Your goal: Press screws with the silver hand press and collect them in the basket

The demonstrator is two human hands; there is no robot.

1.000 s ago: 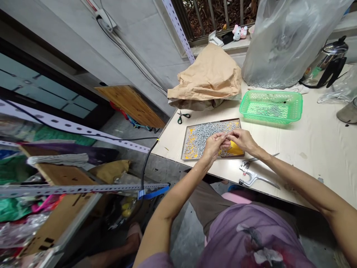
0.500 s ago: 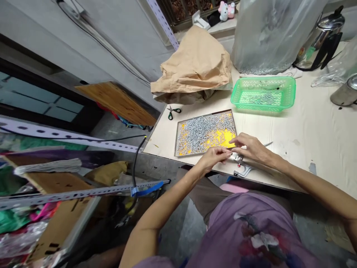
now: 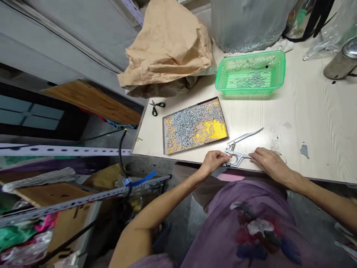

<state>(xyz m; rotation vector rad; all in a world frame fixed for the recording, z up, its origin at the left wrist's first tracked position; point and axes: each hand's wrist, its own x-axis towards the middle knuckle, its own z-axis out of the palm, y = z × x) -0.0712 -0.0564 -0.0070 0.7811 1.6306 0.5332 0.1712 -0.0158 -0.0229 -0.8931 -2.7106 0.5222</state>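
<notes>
At the table's front edge lie silver hand pliers [image 3: 237, 158] with a spring, a small red part and two spread handles. My right hand [image 3: 269, 162] has its fingertips on the end of the near handle, palm low over the edge. My left hand [image 3: 214, 160] is at the jaw end, thumb and fingers pinched together; whatever sits between them is too small to make out. Just beyond is a shallow tray [image 3: 195, 147] with a yellow bottom, full of small silver metal pins [image 3: 186, 126].
A green plastic basket [image 3: 219, 80] with some similar pins stands behind the tray. Green-handled scissors [image 3: 156, 107] lie left of it. A brown paper bag [image 3: 170, 48], a clear bag [image 3: 251, 26] and a steel flask [image 3: 341, 61] stand further back.
My right hand has moved from beside my left fingers and the tray corner to the pliers' handle. The left hand stays pinched, now at the jaws. The camera view has shifted.
</notes>
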